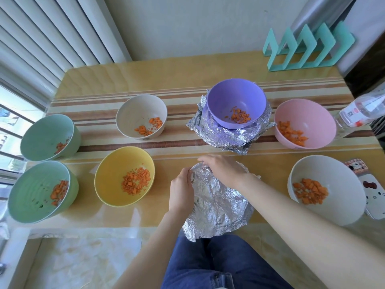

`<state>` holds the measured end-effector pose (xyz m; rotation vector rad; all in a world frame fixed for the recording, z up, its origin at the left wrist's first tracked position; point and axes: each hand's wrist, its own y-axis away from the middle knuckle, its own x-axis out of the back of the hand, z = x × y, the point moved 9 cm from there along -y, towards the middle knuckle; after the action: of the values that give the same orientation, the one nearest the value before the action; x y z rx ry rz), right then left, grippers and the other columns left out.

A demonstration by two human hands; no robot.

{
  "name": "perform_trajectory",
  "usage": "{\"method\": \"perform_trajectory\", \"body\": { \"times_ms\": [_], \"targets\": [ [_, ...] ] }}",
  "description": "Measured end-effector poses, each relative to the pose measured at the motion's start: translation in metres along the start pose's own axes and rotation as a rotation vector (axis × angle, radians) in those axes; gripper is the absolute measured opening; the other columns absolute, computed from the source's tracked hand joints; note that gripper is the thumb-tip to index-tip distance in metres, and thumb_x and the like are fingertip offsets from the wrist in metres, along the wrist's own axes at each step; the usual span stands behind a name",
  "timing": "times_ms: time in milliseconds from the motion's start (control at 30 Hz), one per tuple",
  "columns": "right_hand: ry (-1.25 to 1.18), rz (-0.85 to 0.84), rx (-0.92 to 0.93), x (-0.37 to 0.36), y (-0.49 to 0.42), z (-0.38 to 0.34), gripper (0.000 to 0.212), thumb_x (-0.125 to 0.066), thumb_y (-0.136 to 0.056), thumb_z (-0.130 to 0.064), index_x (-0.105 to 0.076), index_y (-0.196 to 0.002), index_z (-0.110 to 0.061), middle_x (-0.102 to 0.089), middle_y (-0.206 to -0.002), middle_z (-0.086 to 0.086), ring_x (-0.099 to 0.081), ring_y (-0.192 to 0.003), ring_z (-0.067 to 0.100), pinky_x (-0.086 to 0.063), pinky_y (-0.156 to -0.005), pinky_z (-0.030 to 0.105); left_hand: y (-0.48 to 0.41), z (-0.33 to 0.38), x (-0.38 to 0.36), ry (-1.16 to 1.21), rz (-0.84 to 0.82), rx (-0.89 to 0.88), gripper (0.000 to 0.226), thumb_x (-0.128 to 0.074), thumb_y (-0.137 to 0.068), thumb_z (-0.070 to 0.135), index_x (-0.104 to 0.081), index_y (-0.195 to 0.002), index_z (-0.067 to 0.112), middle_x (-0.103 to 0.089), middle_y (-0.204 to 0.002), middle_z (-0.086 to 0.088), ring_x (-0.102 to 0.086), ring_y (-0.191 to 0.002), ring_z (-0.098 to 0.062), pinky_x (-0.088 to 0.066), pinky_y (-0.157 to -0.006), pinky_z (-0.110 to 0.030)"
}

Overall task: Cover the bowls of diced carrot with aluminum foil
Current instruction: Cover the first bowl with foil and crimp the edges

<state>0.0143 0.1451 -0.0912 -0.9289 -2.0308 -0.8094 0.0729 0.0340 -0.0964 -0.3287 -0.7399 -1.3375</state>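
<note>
**Foil Crimp on the Near Bowl: Position and Count**

**Location of work.** Foil sheet (220,203) draped over a round form at the near edge of the desk (177,80), straight ahead of the body. Bowl beneath hidden; presumed only from the domed outline.

**Hand state.** Left hand (181,190) at the far-left rim, fingers (187,174) curled and pinching a fold of the foil edge. Right hand (221,170) laid across the far rim, fingers (205,161) held together, pointing left and pressing the foil down, tips just beside the left hand.

**Governing relation.** Both hands at the far side of the rim. Loose foil toward the body, with one flap hanging past the desk edge at the near left. Long axis of the sheet from far to near. Flap nearer the left hand; right side of the rim nearer the right hand. Likely next move: work round the rim toward the body, each hand on its own side.

**Count.**
- Covered: one.
- Open, each holding diced carrot (135,181): seven, namely far green bowl (41,134), near green bowl (25,197), beige bowl (133,115), yellow bowl (116,170), purple bowl (233,97), pink bowl (308,115), white bowl (337,180).
- Spare foil: one crumpled stack (225,136) under the purple bowl; number of sheets not discernible.
</note>
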Motion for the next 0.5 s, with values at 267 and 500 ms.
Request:
{"method": "perform_trajectory", "body": {
  "times_ms": [267,500],
  "targets": [
    [0.083,0.286,-0.001,0.003,0.063,-0.003,0.053,-0.049,-0.092,0.008,-0.037,-0.142,-0.005,-0.037,-0.147,0.007,-0.031,-0.139,0.021,-0.006,-0.114,0.032,0.058,-0.024,-0.017,-0.104,-0.23,0.123,0.074,-0.025,-0.085,-0.012,0.005,-0.149,0.012,-0.049,-0.131,-0.024,-0.053,-0.104,-0.034,-0.035,-0.08,-0.026],
    [-0.063,0.211,-0.125,-0.003,0.07,0.027,0.055,-0.035,-0.099,0.0,-0.019,-0.149,-0.016,-0.019,-0.152,-0.009,-0.013,-0.142,0.006,0.001,-0.115,0.013,0.03,0.029,-0.011,-0.186,-0.115,-0.249,0.055,-0.037,-0.097,0.005,-0.017,-0.148,0.013,-0.012,-0.156,-0.004,-0.005,-0.144,-0.018,-0.007,-0.117,-0.029]
  ]
}}
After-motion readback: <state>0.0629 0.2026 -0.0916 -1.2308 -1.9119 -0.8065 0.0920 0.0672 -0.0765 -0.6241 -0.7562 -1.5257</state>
